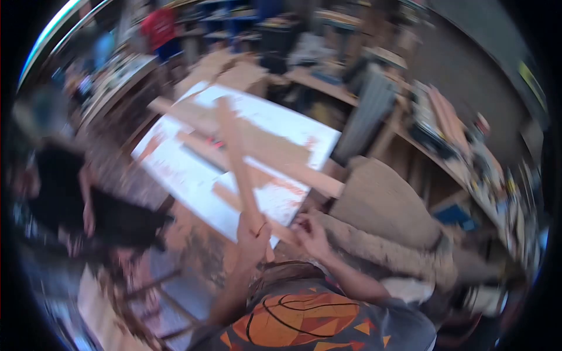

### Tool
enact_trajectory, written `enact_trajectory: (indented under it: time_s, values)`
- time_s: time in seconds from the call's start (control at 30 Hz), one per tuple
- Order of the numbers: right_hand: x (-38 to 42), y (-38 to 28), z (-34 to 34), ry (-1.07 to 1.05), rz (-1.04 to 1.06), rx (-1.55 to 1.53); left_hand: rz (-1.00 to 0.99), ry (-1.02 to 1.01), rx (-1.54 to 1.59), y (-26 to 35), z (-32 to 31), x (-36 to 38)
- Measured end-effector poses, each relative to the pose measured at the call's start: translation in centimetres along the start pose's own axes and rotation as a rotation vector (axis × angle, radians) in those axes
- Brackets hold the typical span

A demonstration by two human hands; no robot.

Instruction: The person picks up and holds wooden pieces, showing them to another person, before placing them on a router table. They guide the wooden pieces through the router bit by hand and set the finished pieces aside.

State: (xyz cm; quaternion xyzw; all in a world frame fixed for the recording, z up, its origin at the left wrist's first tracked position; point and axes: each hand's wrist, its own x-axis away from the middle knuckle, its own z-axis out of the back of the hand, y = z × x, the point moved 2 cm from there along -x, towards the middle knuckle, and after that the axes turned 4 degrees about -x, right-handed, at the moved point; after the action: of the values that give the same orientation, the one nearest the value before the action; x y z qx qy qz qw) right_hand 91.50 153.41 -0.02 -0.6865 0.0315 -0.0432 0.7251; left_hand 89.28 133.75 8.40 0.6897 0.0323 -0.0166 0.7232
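My left hand (254, 237) is wrapped around the lower part of a long wooden strip (233, 146), which slants up and away over a white-topped table (175, 158). To its right, my right hand (311, 235) has its fingers curled, close to the near end of another wooden strip (283, 233). Blur hides whether those fingers hold anything. Beneath the raised strip, a long board (287, 167) and a shorter wooden piece (202, 147) lie across the table. A small red and dark item (215, 142) sits beside them, too blurred to name.
Sawdust (153, 142) is scattered on the white top. A person in dark clothes (61, 181) is on the left, and someone in a red shirt (159, 28) is farther back. Brown covered bulk (386, 202) stands close on the right, before a cluttered shelf unit (436, 161).
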Motion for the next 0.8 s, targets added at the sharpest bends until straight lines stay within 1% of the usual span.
enact_trajectory:
  time_s: [0.03, 0.07, 0.1, 0.13, 0.17, 0.2, 0.23, 0.3, 0.33, 0.37, 0.4, 0.43, 0.47, 0.5, 0.53, 0.6, 0.63, 0.67, 0.7, 0.73, 0.77, 0.8]
  values:
    - [1.1, -1.9, -0.1, -0.03, 0.055, -0.071, 0.007, -0.05, 0.055, -1.2, -1.2, -0.1]
    - [2.0, -3.7, 0.4, -0.2, 0.134, 0.067, 0.01, -0.183, 0.07, -0.9, -3.0, -0.2]
    - [3.3, -7.6, 0.5, -0.269, 0.18, 0.071, -0.009, -0.207, 0.143, -0.1, -4.4, 0.0]
    - [4.3, -8.0, 0.6, -0.172, 0.166, 0.086, -0.023, -0.206, 0.216, 0.7, -5.5, -0.1]
    - [5.2, -7.6, 0.3, -0.174, -0.016, -0.12, -0.022, -0.278, 0.232, 1.2, -6.6, -0.6]
    - [5.5, -7.2, 0.3, -0.199, -0.184, -0.34, -0.083, -0.432, 0.179, 1.7, -7.4, -1.3]
    - [5.6, -7.5, 1.1, -0.166, -0.174, -0.34, -0.15, -0.57, 0.122, 2.3, -8.0, -1.6]
    - [5.7, -8.8, 4.9, 0.28, 0.02, -0.019, -0.184, -0.623, 0.077, 3.7, -9.2, -1.4]
    - [5.0, -10.0, 7.6, 0.406, 0.034, -0.067, -0.213, -0.656, 0.028, 4.2, -9.6, -1.4]
    - [3.4, -9.2, 11.9, 0.563, 0.251, 0.197, -0.27, -0.636, -0.076, 4.4, -9.6, -1.3]
    - [1.3, -9.4, 16.8, 0.654, 0.273, 0.326, -0.275, -0.644, -0.085, 4.0, -9.6, -1.2]
    - [-0.7, -10.0, 22.3, 0.694, 0.093, 0.489, -0.255, -0.601, -0.139, 3.4, -9.5, -1.0]
    - [-2.9, -12.8, 26.9, 0.77, 0.047, 0.679, -0.235, -0.554, -0.188, 2.8, -9.7, -0.8]
    - [-5.6, -13.4, 31.8, 0.934, 0.371, 0.949, -0.232, -0.523, -0.246, 2.6, -10.1, -0.6]
    - [-7.8, -15.0, 35.8, 1.02, 0.371, 1.105, -0.235, -0.507, -0.245, 2.5, -10.7, -0.4]
    - [-13.7, -15.0, 44.4, 0.998, 0.284, 1.321, -0.207, -0.428, -0.386, 1.9, -12.2, 0.0]
    - [-16.3, -14.4, 47.5, 0.987, 0.304, 1.315, -0.222, -0.35, -0.432, 1.6, -13.2, 0.2]
    - [-18.8, -14.2, 50.1, 1.022, 0.217, 1.463, -0.225, -0.326, -0.431, 1.1, -14.7, 0.4]
    - [-20.8, -13.6, 52.4, 1.054, 0.12, 1.605, -0.189, -0.251, -0.442, 0.4, -15.8, 0.4]
    - [-21.6, -13.6, 53.3, 1.045, 0.131, 1.592, -0.15, -0.181, -0.46, 0.1, -16.5, 0.6]
    - [-22.3, -13.7, 54.4, 1.054, 0.089, 1.579, -0.208, -0.162, -0.524, 0.0, -17.6, 0.8]
    - [-22.7, -13.7, 55.4, 1.059, 0.041, 1.572, -0.207, -0.152, -0.53, -0.1, -18.5, 0.9]
